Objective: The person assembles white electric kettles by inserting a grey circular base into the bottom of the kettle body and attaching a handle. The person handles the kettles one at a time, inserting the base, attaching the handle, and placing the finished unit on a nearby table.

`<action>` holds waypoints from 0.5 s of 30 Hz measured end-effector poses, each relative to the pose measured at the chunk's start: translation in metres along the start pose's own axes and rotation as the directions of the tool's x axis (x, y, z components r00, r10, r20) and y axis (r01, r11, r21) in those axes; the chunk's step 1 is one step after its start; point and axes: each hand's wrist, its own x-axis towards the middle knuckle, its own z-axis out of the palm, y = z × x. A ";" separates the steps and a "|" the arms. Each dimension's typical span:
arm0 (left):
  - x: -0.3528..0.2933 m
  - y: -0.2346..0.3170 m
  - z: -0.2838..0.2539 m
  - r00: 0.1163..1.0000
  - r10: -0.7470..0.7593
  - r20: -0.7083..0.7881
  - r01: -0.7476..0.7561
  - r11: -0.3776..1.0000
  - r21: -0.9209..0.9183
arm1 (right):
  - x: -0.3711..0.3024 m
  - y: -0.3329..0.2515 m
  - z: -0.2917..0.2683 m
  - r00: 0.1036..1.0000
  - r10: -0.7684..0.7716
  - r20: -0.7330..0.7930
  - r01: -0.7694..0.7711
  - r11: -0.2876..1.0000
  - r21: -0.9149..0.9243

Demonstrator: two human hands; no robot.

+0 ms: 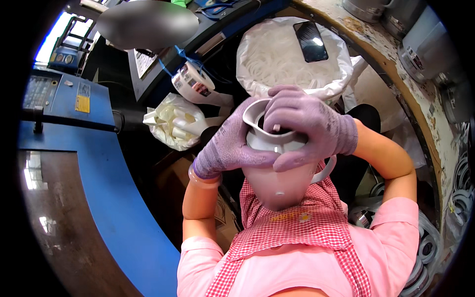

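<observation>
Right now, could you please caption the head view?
Gloved left hand and right hand grasp grey pitcher over gingham apron.

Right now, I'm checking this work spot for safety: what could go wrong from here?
The left hand clasps the grey jug near its rim while the handle is unheld, so the jug might slip. The right hand is bent over the open mouth, so fingers could catch on the edge. The black phone lies loose on the pale rings; a knock might slide it off.
</observation>
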 end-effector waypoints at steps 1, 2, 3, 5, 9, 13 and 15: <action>0.000 0.003 0.005 0.997 -0.075 0.009 0.076 0.994 -0.084 | -0.003 0.000 0.000 1.000 -0.020 -0.003 0.020 0.999 -0.048; 0.002 0.005 0.010 0.997 -0.071 0.028 0.073 0.993 -0.097 | -0.005 -0.001 0.001 0.999 -0.041 -0.004 0.040 0.995 -0.095; 0.003 0.006 0.015 0.997 -0.066 0.046 0.071 0.991 -0.110 | -0.006 -0.003 0.002 0.998 -0.067 -0.022 0.064 0.992 -0.109; 0.002 0.009 0.018 0.995 -0.045 0.087 0.047 0.999 -0.020 | -0.007 -0.012 0.006 0.994 -0.091 -0.065 0.082 0.988 -0.131; 0.011 0.002 0.023 0.997 -0.017 0.074 0.019 0.999 -0.032 | -0.017 -0.009 -0.005 0.999 -0.005 0.035 0.006 1.000 -0.024; -0.002 0.001 0.009 0.996 -0.072 0.060 0.082 0.980 -0.181 | 0.018 0.006 -0.035 1.000 0.018 -0.022 -0.022 0.982 -0.189; -0.009 0.006 0.014 0.990 -0.139 0.004 0.136 0.963 -0.234 | 0.009 0.004 -0.086 0.882 0.107 -0.459 -0.213 0.959 -0.186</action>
